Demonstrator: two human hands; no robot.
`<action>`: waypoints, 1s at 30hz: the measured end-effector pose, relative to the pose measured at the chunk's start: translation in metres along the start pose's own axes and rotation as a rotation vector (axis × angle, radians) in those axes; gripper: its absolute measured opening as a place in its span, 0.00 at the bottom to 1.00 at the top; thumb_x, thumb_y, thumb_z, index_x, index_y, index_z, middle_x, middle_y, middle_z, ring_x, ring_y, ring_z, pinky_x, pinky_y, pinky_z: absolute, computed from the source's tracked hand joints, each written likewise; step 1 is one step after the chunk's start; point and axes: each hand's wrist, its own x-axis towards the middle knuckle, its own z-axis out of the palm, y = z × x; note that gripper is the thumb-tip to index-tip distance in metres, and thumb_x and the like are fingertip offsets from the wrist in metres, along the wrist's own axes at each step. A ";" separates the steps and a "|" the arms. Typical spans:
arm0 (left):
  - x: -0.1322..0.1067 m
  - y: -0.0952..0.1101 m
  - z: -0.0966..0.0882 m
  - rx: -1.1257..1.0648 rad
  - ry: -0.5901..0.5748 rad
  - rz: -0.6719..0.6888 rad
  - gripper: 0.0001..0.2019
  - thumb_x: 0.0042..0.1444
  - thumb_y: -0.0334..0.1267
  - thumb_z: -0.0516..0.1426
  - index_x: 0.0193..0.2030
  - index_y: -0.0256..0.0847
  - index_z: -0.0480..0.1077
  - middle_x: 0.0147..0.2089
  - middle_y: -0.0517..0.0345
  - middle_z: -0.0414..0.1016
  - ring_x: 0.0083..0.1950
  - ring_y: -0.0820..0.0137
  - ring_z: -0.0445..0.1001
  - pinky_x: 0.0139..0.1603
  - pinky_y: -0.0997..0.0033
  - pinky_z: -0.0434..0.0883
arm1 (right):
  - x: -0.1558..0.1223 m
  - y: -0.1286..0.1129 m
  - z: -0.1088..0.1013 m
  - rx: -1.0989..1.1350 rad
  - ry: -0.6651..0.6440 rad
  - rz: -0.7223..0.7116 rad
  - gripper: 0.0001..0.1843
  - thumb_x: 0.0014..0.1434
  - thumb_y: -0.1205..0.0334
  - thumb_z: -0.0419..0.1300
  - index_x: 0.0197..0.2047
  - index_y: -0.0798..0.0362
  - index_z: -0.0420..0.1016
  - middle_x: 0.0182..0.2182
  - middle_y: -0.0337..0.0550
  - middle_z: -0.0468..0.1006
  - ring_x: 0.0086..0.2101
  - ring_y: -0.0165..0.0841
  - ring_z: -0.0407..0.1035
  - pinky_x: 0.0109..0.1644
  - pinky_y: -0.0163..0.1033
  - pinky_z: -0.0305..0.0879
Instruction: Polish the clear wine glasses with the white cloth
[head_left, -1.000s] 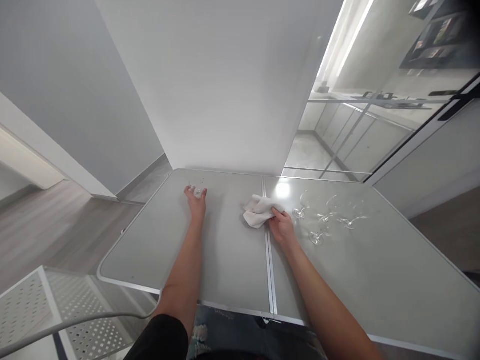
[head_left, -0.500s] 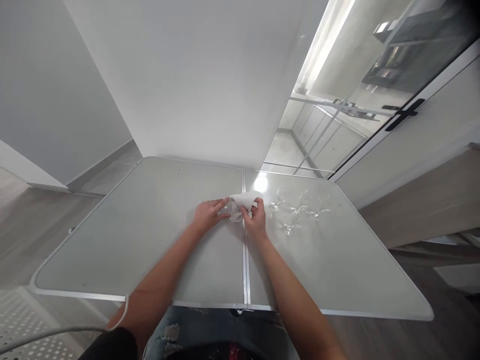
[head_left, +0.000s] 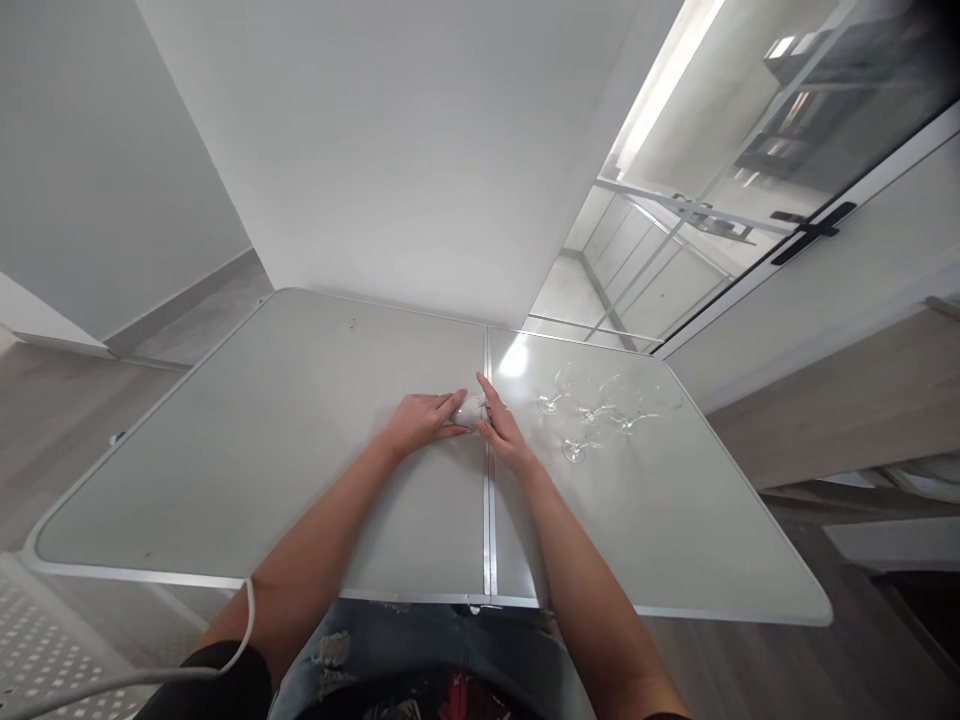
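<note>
My two hands meet at the middle of a grey folding table (head_left: pixel 285 450), right by its metal seam. My left hand (head_left: pixel 418 422) has its fingers curled on a small clear glass, mostly hidden inside a bunched white cloth (head_left: pixel 472 408). My right hand (head_left: pixel 501 432) presses against the cloth from the right, fingers long and close together around it. Just to the right of my right hand, several clear stemmed glasses (head_left: pixel 576 448) stand or lie on the tabletop.
A white wall panel (head_left: pixel 405 150) rises at the table's far edge. A glass door with a black handle (head_left: pixel 814 230) is at the right. A white perforated chair (head_left: pixel 30 650) and a white cable (head_left: pixel 150 680) are at the lower left.
My left hand brought a glass from the table's far left to the cloth. Both hands now close on the bundle, and the cloth is bunched smaller than half a second ago.
</note>
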 end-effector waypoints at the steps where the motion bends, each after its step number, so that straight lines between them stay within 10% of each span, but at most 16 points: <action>1: -0.001 0.000 0.002 -0.017 -0.012 -0.012 0.31 0.61 0.61 0.56 0.62 0.41 0.70 0.43 0.45 0.83 0.37 0.63 0.82 0.31 0.72 0.66 | 0.000 -0.001 -0.001 -0.021 0.012 0.003 0.44 0.59 0.44 0.65 0.73 0.47 0.57 0.33 0.37 0.74 0.34 0.35 0.68 0.46 0.42 0.67; 8: -0.001 0.005 0.015 -0.164 0.053 -0.179 0.36 0.55 0.61 0.62 0.67 0.48 0.66 0.40 0.56 0.83 0.31 0.67 0.79 0.30 0.72 0.65 | 0.000 0.009 -0.002 0.104 0.133 0.037 0.39 0.59 0.49 0.66 0.70 0.47 0.60 0.38 0.41 0.78 0.36 0.35 0.72 0.44 0.41 0.69; 13: -0.001 0.010 0.016 -0.141 0.142 -0.217 0.21 0.61 0.52 0.60 0.58 0.50 0.74 0.33 0.58 0.82 0.31 0.68 0.78 0.30 0.72 0.64 | 0.003 0.008 -0.008 0.145 0.376 0.032 0.38 0.57 0.47 0.68 0.67 0.45 0.64 0.40 0.40 0.77 0.38 0.35 0.72 0.46 0.40 0.70; 18: -0.003 0.002 0.017 -0.107 0.206 -0.123 0.16 0.65 0.50 0.57 0.54 0.49 0.77 0.28 0.56 0.78 0.28 0.70 0.74 0.30 0.72 0.64 | 0.003 0.001 -0.012 -0.053 0.271 -0.049 0.33 0.60 0.39 0.62 0.64 0.45 0.70 0.50 0.44 0.76 0.52 0.41 0.68 0.61 0.46 0.63; 26: -0.008 -0.011 0.018 -0.102 0.182 -0.041 0.16 0.65 0.48 0.56 0.55 0.50 0.77 0.28 0.55 0.77 0.29 0.70 0.75 0.31 0.72 0.66 | 0.002 0.000 -0.008 0.168 0.248 0.084 0.36 0.65 0.32 0.47 0.64 0.48 0.71 0.37 0.44 0.77 0.36 0.36 0.70 0.46 0.43 0.69; 30: -0.008 -0.007 0.023 -0.116 0.208 -0.054 0.17 0.66 0.49 0.55 0.56 0.49 0.76 0.26 0.57 0.76 0.28 0.71 0.74 0.31 0.73 0.66 | 0.000 -0.003 -0.006 0.112 0.323 0.030 0.36 0.62 0.32 0.55 0.66 0.42 0.68 0.46 0.44 0.77 0.45 0.38 0.71 0.52 0.43 0.68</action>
